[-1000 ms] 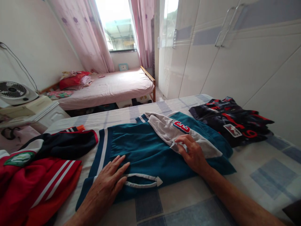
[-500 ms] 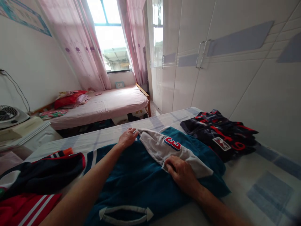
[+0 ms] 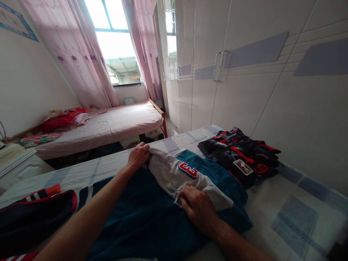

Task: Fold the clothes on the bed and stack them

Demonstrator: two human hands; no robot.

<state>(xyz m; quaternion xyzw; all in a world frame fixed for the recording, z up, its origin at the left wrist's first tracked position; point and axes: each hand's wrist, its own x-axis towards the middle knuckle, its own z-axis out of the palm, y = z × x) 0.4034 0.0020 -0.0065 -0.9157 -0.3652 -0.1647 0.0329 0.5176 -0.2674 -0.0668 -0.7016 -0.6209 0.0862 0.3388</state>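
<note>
A teal jacket [image 3: 141, 214] lies spread on the bed in front of me. Its light grey sleeve [image 3: 165, 163], marked with a red and blue number, is folded across the body. At the far end of that sleeve, my left hand [image 3: 139, 156] is closed on the fabric. My right hand [image 3: 198, 206] grips the sleeve's near edge with curled fingers, below the number. A dark jersey [image 3: 239, 152] with red lettering lies folded beyond the jacket, to the right. Left of the jacket is a navy garment [image 3: 35, 221] with red trim.
The bed's pale sheet [image 3: 296, 221] with blue squares extends to the right. A white wardrobe [image 3: 244, 98] runs along the right side. Past the far edge stands another bed [image 3: 119, 121] with a pink sheet, under a curtained window. A white cabinet [image 3: 24, 166] is at left.
The view has swung right and up, so everything sits further left and the jacket's pocket has gone out of sight. Both hands keep their hold on the sleeve.
</note>
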